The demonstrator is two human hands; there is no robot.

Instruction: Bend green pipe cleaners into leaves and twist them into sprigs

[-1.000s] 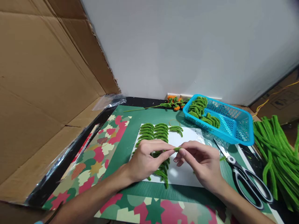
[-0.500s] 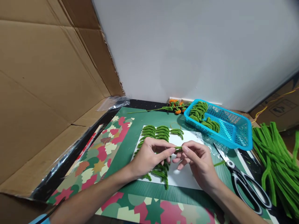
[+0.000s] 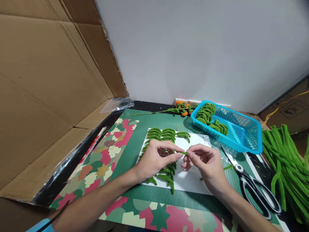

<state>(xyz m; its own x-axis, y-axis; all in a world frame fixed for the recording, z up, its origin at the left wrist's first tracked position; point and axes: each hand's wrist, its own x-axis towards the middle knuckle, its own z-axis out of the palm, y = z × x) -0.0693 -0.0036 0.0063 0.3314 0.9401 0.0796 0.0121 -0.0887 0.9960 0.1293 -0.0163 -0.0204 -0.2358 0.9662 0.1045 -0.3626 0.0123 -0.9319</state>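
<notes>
Between the fingertips of my left hand (image 3: 154,160) and my right hand (image 3: 206,162) is a short green pipe cleaner piece (image 3: 184,153). Each hand pinches one end, thumb against forefinger, above a white sheet (image 3: 185,178). On the sheet lie rows of curved green pipe cleaner pieces (image 3: 168,133), several per row, with a smaller group (image 3: 183,135) at the top right. My left hand and wrist hide part of the left rows. The middle of the held piece shows; its ends are covered by my fingers.
A blue plastic basket (image 3: 259,141) holding bent green pieces stands at the back right. Scissors (image 3: 251,185) lie right of my right hand, beside a bundle of long green pipe cleaners (image 3: 287,167). An orange-flowered stem (image 3: 181,108) lies by the wall; cardboard (image 3: 53,80) rises at left.
Both hands keep pinching the green piece, with only slight finger shifts. My right hand has moved slightly rightward, and a small green bit now shows beside its wrist. The view has shifted a little.
</notes>
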